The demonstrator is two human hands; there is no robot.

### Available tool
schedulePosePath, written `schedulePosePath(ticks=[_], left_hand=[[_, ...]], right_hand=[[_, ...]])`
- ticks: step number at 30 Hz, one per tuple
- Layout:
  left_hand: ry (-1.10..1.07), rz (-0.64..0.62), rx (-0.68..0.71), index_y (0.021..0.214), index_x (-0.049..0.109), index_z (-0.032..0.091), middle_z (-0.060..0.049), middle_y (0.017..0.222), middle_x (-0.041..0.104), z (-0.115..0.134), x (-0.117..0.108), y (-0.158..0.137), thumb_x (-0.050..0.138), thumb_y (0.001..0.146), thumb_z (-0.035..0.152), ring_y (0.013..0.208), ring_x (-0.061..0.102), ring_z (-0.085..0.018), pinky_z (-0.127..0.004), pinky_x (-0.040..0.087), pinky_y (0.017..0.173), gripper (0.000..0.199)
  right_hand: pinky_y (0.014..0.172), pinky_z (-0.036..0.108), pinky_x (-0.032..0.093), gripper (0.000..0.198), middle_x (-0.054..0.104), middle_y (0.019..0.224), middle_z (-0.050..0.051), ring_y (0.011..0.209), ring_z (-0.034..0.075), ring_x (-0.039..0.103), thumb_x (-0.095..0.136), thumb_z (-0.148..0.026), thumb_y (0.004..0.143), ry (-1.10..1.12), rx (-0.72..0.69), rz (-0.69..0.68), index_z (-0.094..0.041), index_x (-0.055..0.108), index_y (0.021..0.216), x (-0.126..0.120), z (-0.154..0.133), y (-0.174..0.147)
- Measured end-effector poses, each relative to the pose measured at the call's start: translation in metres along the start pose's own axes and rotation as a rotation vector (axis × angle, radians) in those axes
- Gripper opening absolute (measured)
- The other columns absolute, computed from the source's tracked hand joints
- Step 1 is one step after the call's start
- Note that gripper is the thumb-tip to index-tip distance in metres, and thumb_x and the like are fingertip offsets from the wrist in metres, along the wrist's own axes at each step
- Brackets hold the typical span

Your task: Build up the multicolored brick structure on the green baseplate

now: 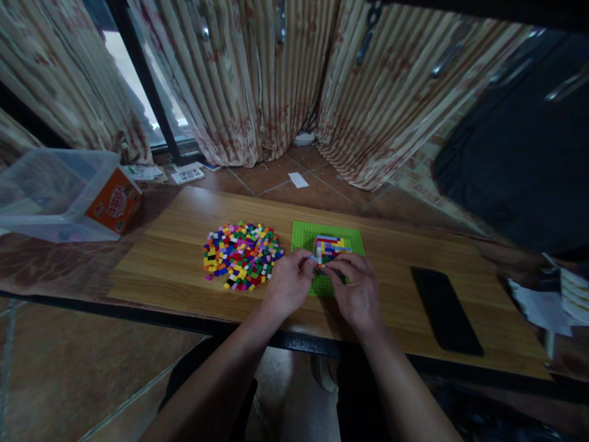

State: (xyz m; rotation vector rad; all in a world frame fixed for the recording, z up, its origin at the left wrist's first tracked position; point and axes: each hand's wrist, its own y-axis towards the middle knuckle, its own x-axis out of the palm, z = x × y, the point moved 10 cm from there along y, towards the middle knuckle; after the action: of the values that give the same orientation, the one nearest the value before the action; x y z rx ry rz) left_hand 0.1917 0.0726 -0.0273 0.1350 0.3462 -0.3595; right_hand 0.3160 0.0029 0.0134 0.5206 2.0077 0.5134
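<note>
A green studded baseplate (301, 232) lies on the wooden board, bearing a low structure of multicoloured toy bricks (332, 244). At its near left corner my two hands meet. My left hand (289, 277) is closed in a pinch, with a small pale toy brick (313, 258) at the fingertips. From the other side my right hand (359, 287) reaches in, thumb and index finger pressed together against the structure's near edge; what they hold is hidden. Left of the baseplate spreads a pile of loose toy bricks (243, 255) in many colours.
A black phone-like slab (446, 311) lies on the wooden board (391, 258) at right. Beyond the board's left end stands a clear plastic bin (59, 209) with an orange label. Papers (543, 304) lie at far right. Striped curtains (257, 80) hang behind.
</note>
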Motion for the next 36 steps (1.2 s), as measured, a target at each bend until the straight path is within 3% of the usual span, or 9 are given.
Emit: schedulePosePath(ticks=[22,31,36], left_hand=[[0.084,-0.007,-0.018,0.091,0.070,0.018,-0.002,0.079,0.071,0.005,-0.001,-0.003,0.049,0.090,0.018,0.074,0.067,-0.015,-0.024,0.051,0.066,0.021],[-0.003,-0.001,0.012,0.101,0.073,0.019,-0.004,0.088,0.075,0.004,-0.003,-0.001,0.052,0.090,0.020,0.076,0.069,-0.015,-0.025,0.053,0.070,0.024],[-0.083,-0.029,0.034,0.109,0.072,0.018,-0.006,0.099,0.076,0.007,0.001,-0.002,0.052,0.090,0.018,0.083,0.071,-0.017,-0.027,0.056,0.076,0.028]], right_hand=[[0.085,0.041,0.047,0.019,0.067,0.098,0.007,0.092,0.023,0.061,0.055,-0.024,0.092,-0.036,-0.013,-0.004,-0.023,0.074,0.089,0.004,-0.007,-0.011],[0.089,0.042,0.051,0.022,0.071,0.100,0.009,0.096,0.023,0.065,0.052,-0.028,0.095,0.117,0.099,0.107,-0.021,0.072,0.100,-0.011,-0.002,-0.005],[0.090,0.042,0.052,0.022,0.071,0.104,0.008,0.099,0.022,0.066,0.053,-0.032,0.095,0.223,0.117,0.064,-0.024,0.070,0.106,-0.010,-0.007,0.001]])
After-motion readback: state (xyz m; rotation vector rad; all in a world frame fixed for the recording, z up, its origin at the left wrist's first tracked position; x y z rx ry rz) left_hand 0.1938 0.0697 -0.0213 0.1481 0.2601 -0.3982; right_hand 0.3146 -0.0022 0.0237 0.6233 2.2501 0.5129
